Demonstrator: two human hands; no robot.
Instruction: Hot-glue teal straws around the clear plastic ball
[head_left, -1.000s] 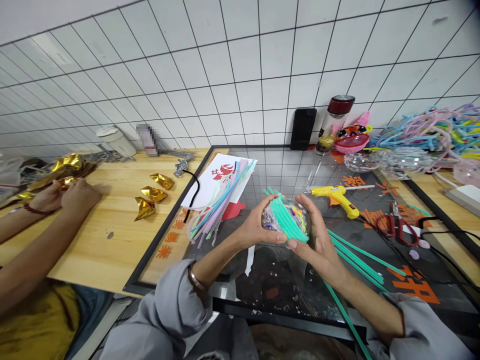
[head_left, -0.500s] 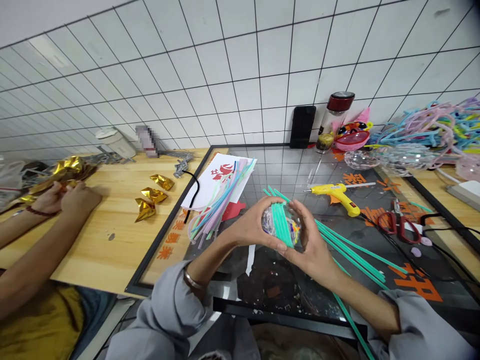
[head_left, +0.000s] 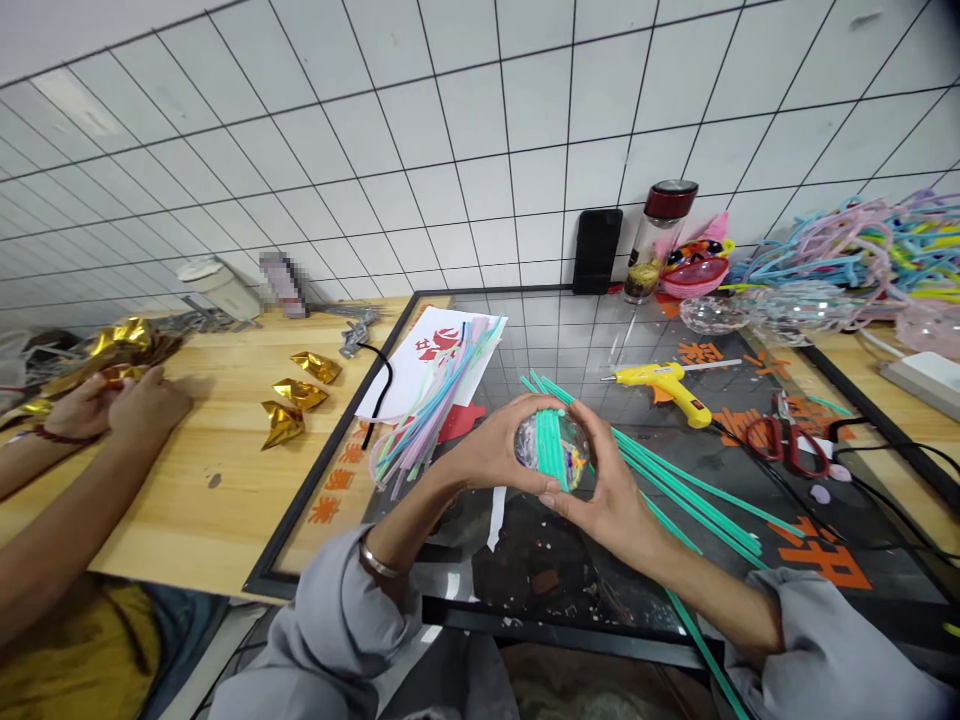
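I am holding a clear ball (head_left: 574, 450) between both grips, above the dark panel (head_left: 465, 560) on the bench (head_left: 225, 500); the left grip (head_left: 491, 440) is clamping its left side, the right grip (head_left: 606, 465) its right side, thumbs meeting low on the near face; a green band (head_left: 550, 452) of parallel strands is crossing the ball's front, and multicoloured contents are showing beside it.

Loose green strips (head_left: 694, 495) are fanning out to the right of the right grip, partly passing under the forearm; a yellow glue gun (head_left: 667, 385) is lying beyond and right of the right grip, nozzle pointing left; red-handled scissors (head_left: 787, 445) are resting farther right.

To the left of the left grip, pastel strips (head_left: 442, 400) are lying across a white sheet (head_left: 409, 360); a black phone (head_left: 598, 252) and a glass bottle (head_left: 656, 240) are standing well beyond the grips, by the wall; gold folded pieces (head_left: 300, 393) are sitting well left, nearer a co-worker's hands (head_left: 142, 405).
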